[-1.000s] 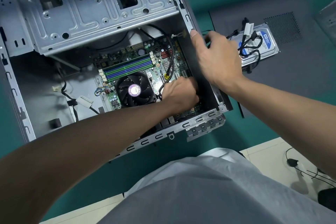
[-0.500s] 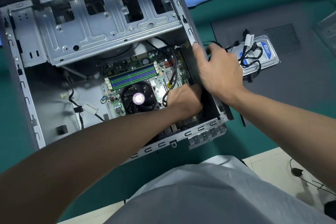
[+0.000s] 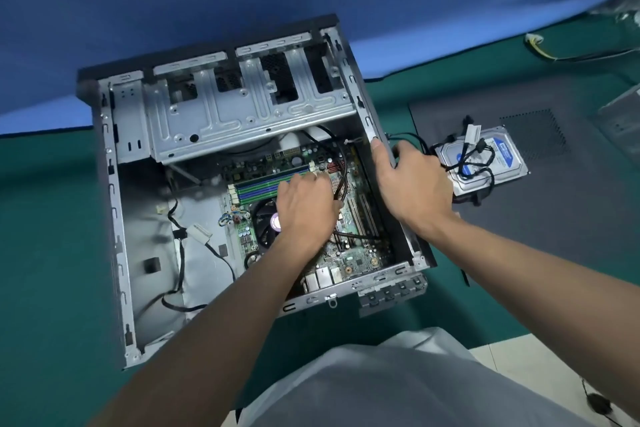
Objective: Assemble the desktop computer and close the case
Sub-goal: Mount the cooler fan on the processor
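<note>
The computer case (image 3: 116, 218) lies on its side, open, in the middle of the green worktop (image 3: 48, 236), with the hard drive (image 3: 500, 158) outside it on the dark side panel (image 3: 554, 218) toward the worktop's right edge. The left hand (image 3: 306, 208) reaches into the case over the motherboard (image 3: 355, 255), back up and fingers bent down, fingertips at the black cables (image 3: 343, 172); I cannot tell whether it grips them. The right hand (image 3: 412, 184) holds the case's right wall, thumb laid along the rim inside and fingers curled over the outside.
</note>
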Available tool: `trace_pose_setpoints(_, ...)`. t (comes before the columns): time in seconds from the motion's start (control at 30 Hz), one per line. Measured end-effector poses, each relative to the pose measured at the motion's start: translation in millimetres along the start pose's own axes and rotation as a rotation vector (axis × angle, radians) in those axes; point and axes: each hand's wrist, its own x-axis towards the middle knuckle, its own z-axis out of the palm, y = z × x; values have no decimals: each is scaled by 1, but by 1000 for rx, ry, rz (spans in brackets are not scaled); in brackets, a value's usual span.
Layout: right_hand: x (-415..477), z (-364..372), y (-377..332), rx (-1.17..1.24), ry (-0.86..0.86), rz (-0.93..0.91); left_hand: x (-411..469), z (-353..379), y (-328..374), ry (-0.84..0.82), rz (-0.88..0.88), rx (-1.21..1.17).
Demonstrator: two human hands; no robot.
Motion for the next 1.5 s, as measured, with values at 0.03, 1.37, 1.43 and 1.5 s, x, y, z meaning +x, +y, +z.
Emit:
trace_pose_setpoints(0.03,0,0,0,5,-2,1,4,1,0,-7,6,52)
trace_pose_setpoints(1.37,3,2,2,35,-37,-22,94,18,6,-167,84,-509)
trace_pose_setpoints(1.43,3,2,2,42,-38,-17,95,18,7,-173,62,-517)
trace_pose_setpoints(1.5,3,3,2,38,-38,-10,94,17,8,-161,44,-528)
